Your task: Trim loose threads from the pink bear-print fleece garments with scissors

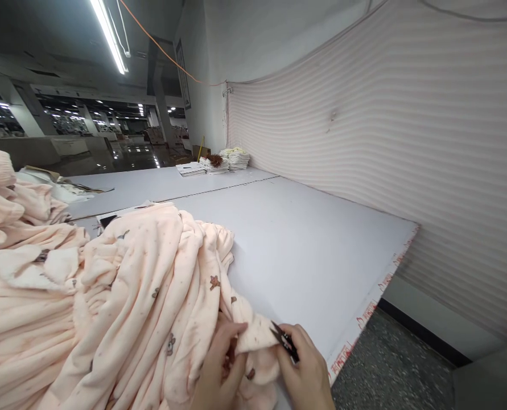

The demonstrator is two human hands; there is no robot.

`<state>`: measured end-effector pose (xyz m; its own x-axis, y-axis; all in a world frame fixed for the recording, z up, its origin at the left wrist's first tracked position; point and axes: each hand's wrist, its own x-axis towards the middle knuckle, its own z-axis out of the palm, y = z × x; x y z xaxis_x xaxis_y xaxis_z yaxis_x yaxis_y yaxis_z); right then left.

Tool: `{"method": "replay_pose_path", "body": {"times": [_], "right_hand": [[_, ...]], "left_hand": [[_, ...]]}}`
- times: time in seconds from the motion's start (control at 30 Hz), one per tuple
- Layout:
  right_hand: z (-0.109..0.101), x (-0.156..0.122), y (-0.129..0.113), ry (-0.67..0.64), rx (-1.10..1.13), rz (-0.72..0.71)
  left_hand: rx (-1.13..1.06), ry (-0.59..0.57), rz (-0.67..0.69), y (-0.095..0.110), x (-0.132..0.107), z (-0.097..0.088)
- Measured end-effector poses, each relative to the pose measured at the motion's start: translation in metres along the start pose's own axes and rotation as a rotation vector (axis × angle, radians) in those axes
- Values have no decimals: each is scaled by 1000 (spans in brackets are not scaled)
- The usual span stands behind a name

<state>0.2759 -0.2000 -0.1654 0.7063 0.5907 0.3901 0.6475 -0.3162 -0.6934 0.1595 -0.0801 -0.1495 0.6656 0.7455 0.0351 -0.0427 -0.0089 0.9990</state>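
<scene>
A pale pink plush garment [146, 285] with small printed figures lies gathered in folds across the left and front of the table. My left hand [223, 364] pinches a fold near the garment's right end. Black thread snips [285, 341] are in my right hand [302, 364], closed around them. Their pointed blades reach left to the edge of the cloth that my left hand holds. Whether the blades touch the cloth I cannot tell. A white bow-like piece [40, 267] sits on the garment at the left.
More pink garments [5, 199] are heaped at the far left. Stacks of white pieces [234, 159] stand at the table's back. A striped cloth [342, 125] hangs along the right side. The grey table [321, 228] has its edge at my right, above a speckled floor [390, 359].
</scene>
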Motion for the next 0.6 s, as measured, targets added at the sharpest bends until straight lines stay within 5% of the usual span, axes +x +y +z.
{"method": "replay_pose_path", "body": {"times": [0.17,0.33,0.6], "right_hand": [[3,21,0,18,-29,48],[-11,17,-12,-220,66,-31],[-21,13,-13,-229,145,-82]], "left_hand": [[-138,-291,-262,1,8,-6],[-491,-186,-398,6,8,-4],[-721,-295,-417,5,10,-5]]}}
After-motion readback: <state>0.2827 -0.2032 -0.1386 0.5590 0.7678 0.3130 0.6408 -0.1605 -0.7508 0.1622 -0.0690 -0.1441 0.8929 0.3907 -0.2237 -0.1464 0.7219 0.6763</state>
